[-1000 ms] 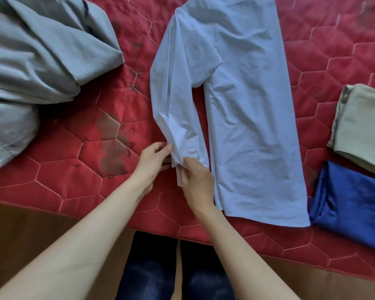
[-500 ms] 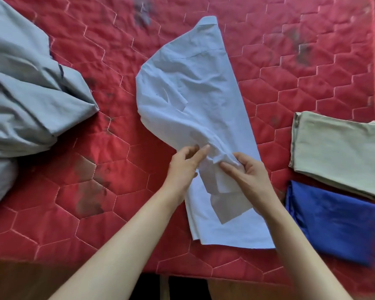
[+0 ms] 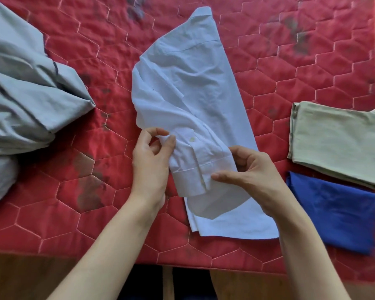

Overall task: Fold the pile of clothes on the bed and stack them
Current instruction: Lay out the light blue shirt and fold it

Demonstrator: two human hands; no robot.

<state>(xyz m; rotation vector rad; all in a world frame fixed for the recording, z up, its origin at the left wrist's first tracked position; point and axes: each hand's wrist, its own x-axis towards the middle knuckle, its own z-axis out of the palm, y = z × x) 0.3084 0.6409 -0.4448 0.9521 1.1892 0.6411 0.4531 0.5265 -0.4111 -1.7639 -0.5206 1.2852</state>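
A red quilted bed cover [image 3: 290, 87] with stitched hexagons and dark smudges fills the view, ending at a wooden edge along the near side. Near the middle, the left hand [image 3: 149, 167] pinches a bunched bit of the pale blue shirt sleeve [image 3: 195, 161] between thumb and forefinger, its other fingers loosely curled. Just to the right, the right hand [image 3: 253, 176] grips the cuff end of the same sleeve, thumb stretched across the front of the cuff and fingers curled behind it. The sleeve lies between the two hands, folded down over the body of the pale blue shirt [image 3: 195, 83], a small button showing near the left hand.

The shirt lies flat on the bed, folded narrow; its long axis runs from the far middle toward the near right, collar end far, hem end near and just under the right wrist. Well to the left sits a rumpled grey pile of clothes [image 3: 24, 94]. To the right lie a folded beige garment [image 3: 338, 139] and, touching its near edge, a folded blue garment [image 3: 331, 211].
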